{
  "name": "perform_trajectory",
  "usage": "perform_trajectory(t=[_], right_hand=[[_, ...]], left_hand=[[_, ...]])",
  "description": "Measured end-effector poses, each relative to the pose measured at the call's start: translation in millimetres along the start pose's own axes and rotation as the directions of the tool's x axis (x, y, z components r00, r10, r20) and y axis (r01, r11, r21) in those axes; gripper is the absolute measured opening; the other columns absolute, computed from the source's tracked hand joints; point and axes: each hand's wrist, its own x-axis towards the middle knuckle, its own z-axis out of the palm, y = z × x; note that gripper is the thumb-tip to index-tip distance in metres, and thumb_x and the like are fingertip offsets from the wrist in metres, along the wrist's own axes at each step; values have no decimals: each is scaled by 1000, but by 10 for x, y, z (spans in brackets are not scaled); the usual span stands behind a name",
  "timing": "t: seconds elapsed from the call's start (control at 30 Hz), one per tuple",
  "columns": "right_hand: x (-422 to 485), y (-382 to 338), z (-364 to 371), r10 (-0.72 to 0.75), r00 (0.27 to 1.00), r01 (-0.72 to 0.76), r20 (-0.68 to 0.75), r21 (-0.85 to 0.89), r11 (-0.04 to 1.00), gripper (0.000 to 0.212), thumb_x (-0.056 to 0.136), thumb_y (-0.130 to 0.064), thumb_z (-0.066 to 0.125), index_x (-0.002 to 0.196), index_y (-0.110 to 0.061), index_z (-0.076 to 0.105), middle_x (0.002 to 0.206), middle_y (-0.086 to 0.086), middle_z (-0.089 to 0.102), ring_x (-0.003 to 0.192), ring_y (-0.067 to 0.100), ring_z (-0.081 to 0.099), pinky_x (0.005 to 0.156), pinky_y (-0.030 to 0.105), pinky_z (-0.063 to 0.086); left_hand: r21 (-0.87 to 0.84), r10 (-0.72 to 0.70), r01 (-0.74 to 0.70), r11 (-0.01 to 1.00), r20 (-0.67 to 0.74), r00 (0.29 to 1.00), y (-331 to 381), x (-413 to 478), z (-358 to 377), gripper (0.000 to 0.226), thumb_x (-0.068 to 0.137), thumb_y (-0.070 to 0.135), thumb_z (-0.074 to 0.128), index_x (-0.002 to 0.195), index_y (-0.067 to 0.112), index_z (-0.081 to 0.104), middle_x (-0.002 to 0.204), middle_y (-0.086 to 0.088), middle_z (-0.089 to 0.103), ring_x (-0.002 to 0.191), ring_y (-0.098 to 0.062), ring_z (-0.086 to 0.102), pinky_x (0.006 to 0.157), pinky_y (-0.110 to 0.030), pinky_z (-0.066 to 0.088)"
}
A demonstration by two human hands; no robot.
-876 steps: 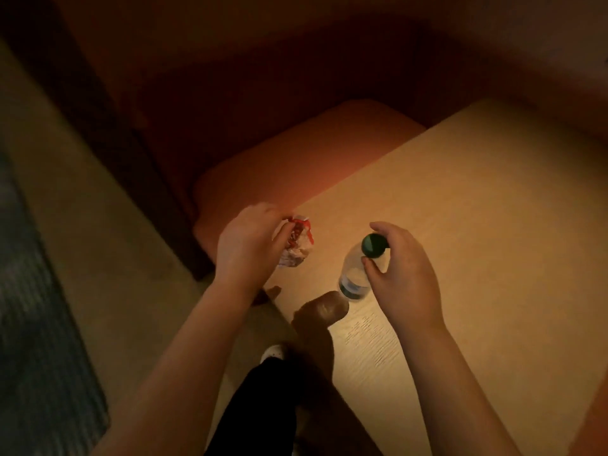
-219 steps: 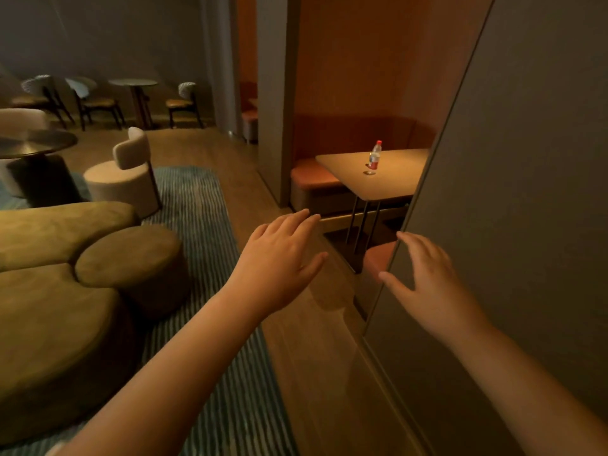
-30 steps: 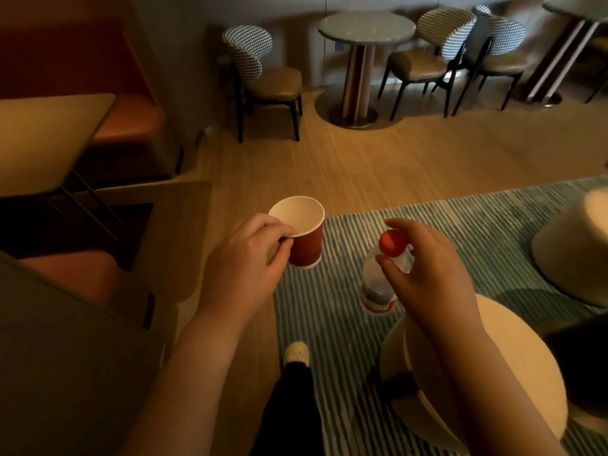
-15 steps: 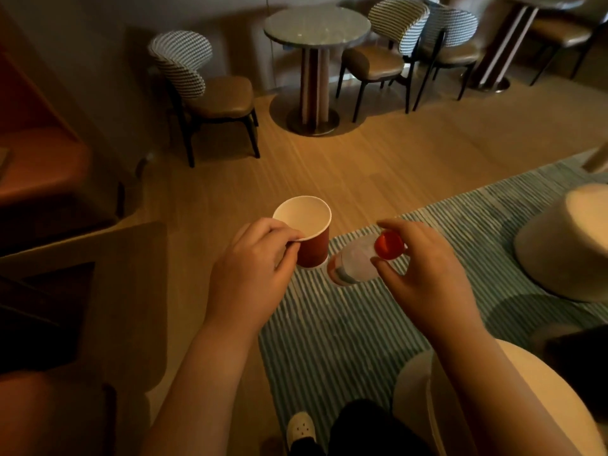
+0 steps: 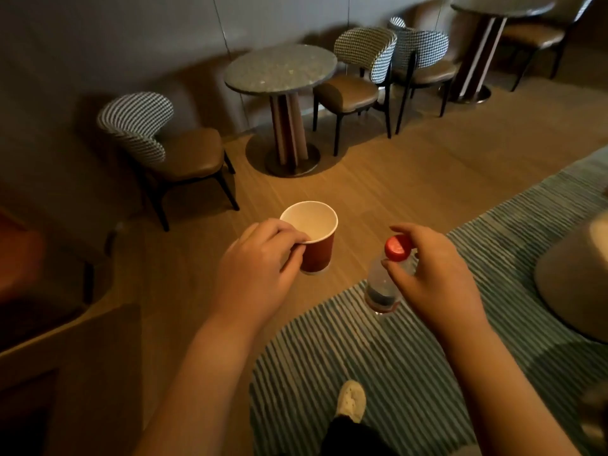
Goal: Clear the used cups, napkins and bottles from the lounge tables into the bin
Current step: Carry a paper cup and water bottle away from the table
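Head view: I see my left hand (image 5: 260,261) pinching the rim of a red paper cup (image 5: 314,240), upright, white inside, held over wooden floor. My right hand (image 5: 431,278) grips a clear plastic bottle (image 5: 383,284) by its red cap (image 5: 398,247), hanging above a striped rug (image 5: 378,360). Beyond stand 1 round table (image 5: 281,72) and 3 houndstooth chairs (image 5: 141,126). 1 pale shoe (image 5: 352,401) shows below.

Straight ahead at 12 o'clock the wooden floor (image 5: 378,192) lies open up to a round table (image 5: 280,71). Chairs flank it at 10 o'clock (image 5: 158,139) and 1 o'clock (image 5: 358,80). A pale round seat (image 5: 572,284) blocks 3 o'clock, and a dark wooden ledge (image 5: 65,350) crowds 8 o'clock.
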Motion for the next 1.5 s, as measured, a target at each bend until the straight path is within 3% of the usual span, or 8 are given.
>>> perform_trajectory(t=[0.1, 0.27, 0.57, 0.8, 0.97, 1.1, 1.27, 1.5], right_hand=[[692, 192, -166, 7, 999, -7, -43, 0, 1000, 50, 83, -32, 66, 129, -30, 47, 116, -14, 55, 107, 0, 48, 87, 18, 38], [1483, 514, -349, 11, 993, -14, -116, -20, 1000, 51, 81, -31, 65, 129, -27, 47, 114, -13, 55, 105, 1, 48, 86, 18, 37], [2549, 1483, -582, 199, 959, -218, -203, -76, 973, 53, 81, -28, 70, 129, -26, 49, 113, -12, 56, 103, 3, 49, 87, 21, 38], [3908, 2282, -907, 301, 887, -363, -350, -127, 923, 52, 81, -25, 71, 128, -23, 51, 116, -8, 58, 108, 9, 51, 89, 24, 40], [4865, 2720, -1196, 340, 831, -437, -440, -139, 888, 51, 81, -28, 69, 129, -26, 50, 116, -12, 56, 109, 7, 50, 90, 25, 42], [5187, 3080, -1313, 422, 772, -523, -475, -97, 847, 51, 82, -28, 70, 128, -27, 50, 111, -17, 53, 104, -1, 48, 86, 17, 41], [5499, 3726, -1544, 528, 690, -628, -494, -47, 776, 50, 81, -27, 70, 128, -25, 52, 109, -15, 55, 102, 2, 51, 85, 19, 41], [6333, 4835, -2106, 522, 631, -640, -573, -5, 769, 49, 80, -24, 70, 126, -21, 55, 111, -8, 60, 106, 9, 52, 90, 28, 44]], left_hand=[[9, 53, -53, 999, -5, 999, 44, 757, 151, 25, 84, 19, 67, 108, 21, 67, 108, 5, 63, 100, -9, 55, 75, -21, 47], [-19, 90, -90, 996, 4, 996, 62, 1660, 563, 25, 84, 20, 66, 108, 21, 67, 108, 5, 64, 99, 0, 45, 77, -14, 37], [-147, 242, -229, 962, 71, 968, 269, 3312, 1685, 24, 84, 20, 65, 108, 22, 66, 107, 7, 63, 98, -5, 52, 77, -18, 41], [-255, 391, -357, 898, 96, 915, 490, 5085, 2606, 22, 85, 21, 66, 106, 24, 67, 103, 8, 63, 94, -4, 53, 73, -14, 37], [-349, 497, -443, 826, 79, 864, 741, 6283, 3175, 20, 87, 27, 57, 104, 25, 67, 101, 10, 62, 92, 0, 48, 69, -18, 43], [-429, 568, -470, 771, 130, 813, 1106, 6896, 3656, 19, 87, 29, 55, 103, 28, 66, 98, 15, 59, 89, 7, 39, 67, -7, 31], [-482, 672, -550, 682, 115, 732, 1629, 7554, 4298, 17, 87, 29, 55, 100, 27, 67, 96, 13, 60, 89, 0, 46, 68, -11, 32], [-467, 710, -590, 659, 130, 692, 2422, 8576, 5167, 18, 88, 29, 57, 101, 28, 67, 98, 13, 60, 91, -2, 48, 70, -16, 35]])
